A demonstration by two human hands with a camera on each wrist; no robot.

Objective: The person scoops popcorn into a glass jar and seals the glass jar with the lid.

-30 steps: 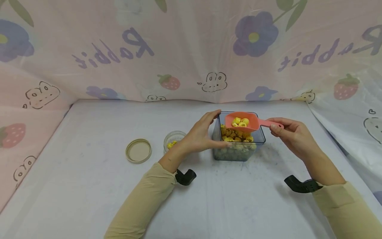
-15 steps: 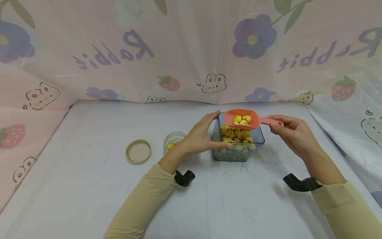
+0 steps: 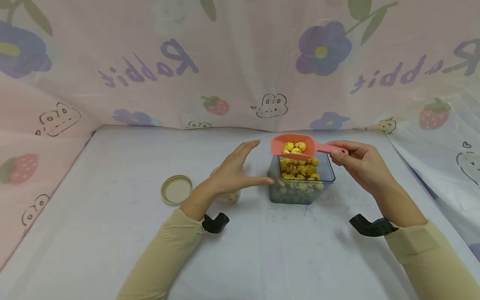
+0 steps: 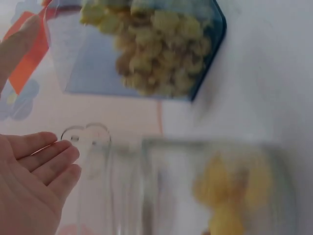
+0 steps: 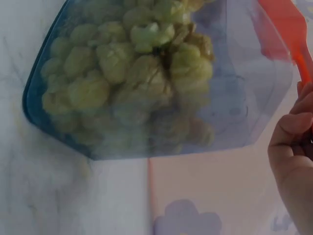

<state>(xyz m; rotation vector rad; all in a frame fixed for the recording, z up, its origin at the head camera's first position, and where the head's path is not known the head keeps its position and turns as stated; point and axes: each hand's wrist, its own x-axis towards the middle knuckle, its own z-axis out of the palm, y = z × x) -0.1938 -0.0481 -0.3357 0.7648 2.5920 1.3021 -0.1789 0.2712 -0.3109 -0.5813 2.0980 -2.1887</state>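
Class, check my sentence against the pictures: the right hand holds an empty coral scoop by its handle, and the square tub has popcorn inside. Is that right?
Not quite: the coral scoop is not empty. The head view shows several yellow pieces of popcorn in it. The right hand does hold its handle, and the square tub has popcorn inside.

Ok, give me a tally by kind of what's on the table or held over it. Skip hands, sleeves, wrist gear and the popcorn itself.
Scoop: 1
Bin: 1
Jar: 1
Lid: 1
Total: 4
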